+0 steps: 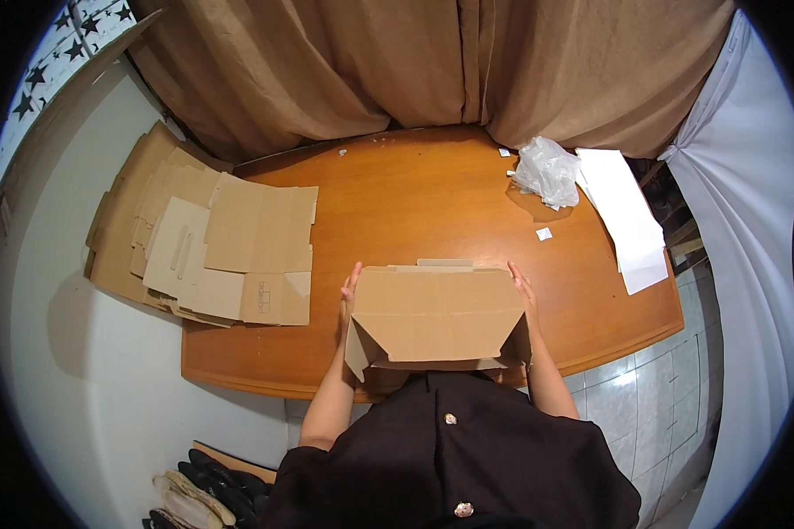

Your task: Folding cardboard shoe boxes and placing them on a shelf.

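A brown cardboard box (441, 304), partly folded, is between my two hands at the near edge of the wooden table (406, 194). Its broad panel with slanted corners faces up, and side flaps angle down at both ends. My left hand (350, 286) presses against the box's left end, fingertips showing past the far corner. At the right end, my right hand (522, 286) grips in the same way. The palms and the lower part of the box are mostly hidden.
Flattened cardboard sheets (260, 225) lie stacked at the left against the wall. A crumpled clear plastic bag (549, 172) and white sheets (625, 220) are at the far right, with small white scraps (543, 234) nearby. Brown curtains (326, 70) hang behind; shoes (225, 485) sit below left.
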Motion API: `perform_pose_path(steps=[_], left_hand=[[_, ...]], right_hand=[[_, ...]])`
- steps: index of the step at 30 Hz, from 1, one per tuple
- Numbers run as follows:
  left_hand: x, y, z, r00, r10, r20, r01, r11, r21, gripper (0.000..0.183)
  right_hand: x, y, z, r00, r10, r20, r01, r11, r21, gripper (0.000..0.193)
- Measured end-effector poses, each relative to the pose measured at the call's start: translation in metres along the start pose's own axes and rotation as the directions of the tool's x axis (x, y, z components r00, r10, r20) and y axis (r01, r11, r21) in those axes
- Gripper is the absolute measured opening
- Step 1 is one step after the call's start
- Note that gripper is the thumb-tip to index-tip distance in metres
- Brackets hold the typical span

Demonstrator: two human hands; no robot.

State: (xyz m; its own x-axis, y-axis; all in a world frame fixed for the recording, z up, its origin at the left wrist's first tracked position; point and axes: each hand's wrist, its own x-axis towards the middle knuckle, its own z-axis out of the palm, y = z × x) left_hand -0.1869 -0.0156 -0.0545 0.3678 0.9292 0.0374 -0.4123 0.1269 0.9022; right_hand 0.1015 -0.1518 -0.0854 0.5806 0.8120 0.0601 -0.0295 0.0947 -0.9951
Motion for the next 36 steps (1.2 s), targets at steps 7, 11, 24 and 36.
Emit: perform_pose_path(steps=[7,11,24,36], left_hand=[[0.01,-0.022,0.001,0.995,-0.071,-0.07,0.065,0.994,-0.091,0.071],[0.014,-0.039,-0.014,0.966,-0.258,-0.03,0.258,0.966,0.002,0.065],[0.022,-0.069,-0.036,0.927,-0.322,-0.194,0.369,0.877,0.308,0.052],[-0.017,0.049,-0.014,0.912,0.41,0.034,-0.356,0.745,0.565,0.023]], right_hand=[[0.005,0.03,-0.007,1.0,0.028,0.012,-0.029,0.997,0.069,0.035],[0.006,0.055,-0.014,0.988,0.144,0.049,-0.151,0.899,0.411,0.025],[0.02,0.116,-0.048,0.975,-0.097,-0.2,-0.039,0.812,-0.583,0.032],[-0.01,-0.063,-0.007,0.986,0.095,-0.136,-0.097,0.995,-0.011,0.068]])
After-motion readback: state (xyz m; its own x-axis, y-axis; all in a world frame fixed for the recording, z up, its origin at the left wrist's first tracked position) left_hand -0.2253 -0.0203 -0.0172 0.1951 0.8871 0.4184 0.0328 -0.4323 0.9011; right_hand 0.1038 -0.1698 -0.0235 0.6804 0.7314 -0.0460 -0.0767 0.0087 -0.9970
